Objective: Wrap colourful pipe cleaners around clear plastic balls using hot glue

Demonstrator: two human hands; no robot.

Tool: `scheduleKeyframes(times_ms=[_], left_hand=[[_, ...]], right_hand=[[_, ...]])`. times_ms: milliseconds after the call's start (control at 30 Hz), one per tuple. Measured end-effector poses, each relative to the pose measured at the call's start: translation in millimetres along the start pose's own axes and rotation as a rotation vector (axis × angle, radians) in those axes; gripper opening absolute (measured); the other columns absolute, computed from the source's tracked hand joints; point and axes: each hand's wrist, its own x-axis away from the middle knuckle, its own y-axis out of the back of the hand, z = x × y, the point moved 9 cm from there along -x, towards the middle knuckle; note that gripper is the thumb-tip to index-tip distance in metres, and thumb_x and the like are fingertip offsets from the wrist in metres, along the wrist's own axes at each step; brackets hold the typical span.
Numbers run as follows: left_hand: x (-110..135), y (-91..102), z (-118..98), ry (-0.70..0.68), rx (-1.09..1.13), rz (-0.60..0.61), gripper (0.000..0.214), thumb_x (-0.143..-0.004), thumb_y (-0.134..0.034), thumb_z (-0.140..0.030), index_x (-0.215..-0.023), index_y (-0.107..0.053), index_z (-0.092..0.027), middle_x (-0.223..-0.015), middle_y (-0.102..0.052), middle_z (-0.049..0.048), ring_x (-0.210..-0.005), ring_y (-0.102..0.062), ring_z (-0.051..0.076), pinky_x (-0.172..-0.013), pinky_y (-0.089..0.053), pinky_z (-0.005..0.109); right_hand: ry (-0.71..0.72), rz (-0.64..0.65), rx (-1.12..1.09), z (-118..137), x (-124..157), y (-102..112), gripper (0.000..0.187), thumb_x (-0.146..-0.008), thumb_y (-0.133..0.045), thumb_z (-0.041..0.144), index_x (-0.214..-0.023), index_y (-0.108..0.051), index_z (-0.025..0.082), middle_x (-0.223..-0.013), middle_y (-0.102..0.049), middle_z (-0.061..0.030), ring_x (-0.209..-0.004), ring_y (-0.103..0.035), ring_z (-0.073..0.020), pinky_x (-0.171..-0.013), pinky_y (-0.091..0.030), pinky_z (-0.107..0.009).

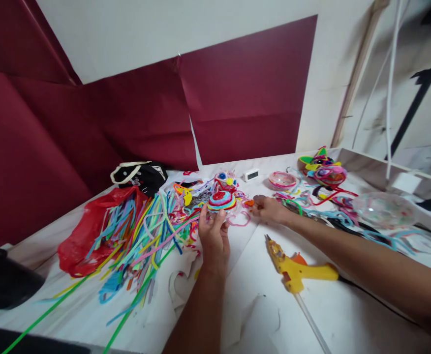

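Observation:
My left hand is closed around the near edge of a small dome wound in rings of coloured pipe cleaner, with red, blue, yellow and white bands. The dome is held above the table, its rounded side up. To its right, my right hand has its fingers curled together near a small orange piece and a dark round thing; what lies between those fingers is too small to make out. A pink pipe cleaner loop lies between the hands. Nearer me rests a yellow hot glue gun with a glue stick in it.
Loose pipe cleaners spill from a red plastic bag at left. Behind stand a black pouch, a decorated figure and a small white digital display. Clear bowls and finished pipe cleaner pieces sit at right.

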Motion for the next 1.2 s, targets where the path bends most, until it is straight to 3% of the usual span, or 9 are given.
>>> scheduleKeyframes(times_ms=[100,267,567,767,1200], left_hand=[[0,0.9,0,0.0,0.0,-0.007,0.067,-0.064,-0.079,-0.009,-0.125,-0.056,-0.022,-0.081,-0.062,-0.0014,-0.061,-0.056,0.005,-0.05,-0.043,0.013],[0,0.7,0,-0.013,-0.022,-0.009,0.066,-0.063,-0.08,-0.011,-0.123,-0.057,-0.023,-0.081,-0.06,-0.0021,-0.061,-0.055,0.005,-0.05,-0.042,0.014],[-4,2.4,1,-0.017,0.001,-0.01,0.07,-0.063,-0.079,-0.009,-0.126,-0.054,-0.023,-0.082,-0.063,-0.0011,-0.06,-0.056,0.005,-0.048,-0.042,0.014],[-5,3.9,-2,-0.037,-0.009,-0.018,0.066,-0.064,-0.078,-0.009,-0.125,-0.056,-0.023,-0.083,-0.062,-0.0005,-0.061,-0.056,0.005,-0.048,-0.042,0.014],[-5,6.5,-3,-0.04,-0.015,-0.047,0.067,-0.064,-0.079,-0.01,-0.125,-0.055,-0.023,-0.086,-0.064,0.0007,-0.064,-0.058,0.006,-0.049,-0.041,0.014]], right_hand=[[-0.021,0.102,0.08,3,-8,-19,0.029,-0.092,-0.059,0.034,-0.115,-0.06,0.015,-0.114,-0.063,-0.0069,-0.096,-0.064,-0.0205,-0.082,-0.054,-0.041],[-0.034,0.175,0.136,8,-13,-33,0.03,-0.092,-0.058,0.033,-0.117,-0.06,0.017,-0.119,-0.061,-0.0076,-0.101,-0.063,-0.0219,-0.084,-0.054,-0.041],[-0.018,0.226,0.216,21,-12,-25,0.03,-0.092,-0.058,0.034,-0.117,-0.06,0.017,-0.119,-0.061,-0.0072,-0.101,-0.062,-0.0226,-0.085,-0.053,-0.042],[-0.012,0.284,0.28,34,-19,-32,0.032,-0.092,-0.059,0.033,-0.12,-0.058,0.017,-0.121,-0.061,-0.008,-0.102,-0.062,-0.0226,-0.085,-0.054,-0.043],[-0.023,0.318,0.317,31,-18,-38,0.029,-0.092,-0.058,0.034,-0.116,-0.061,0.017,-0.119,-0.062,-0.0069,-0.101,-0.062,-0.0225,-0.085,-0.054,-0.041]])
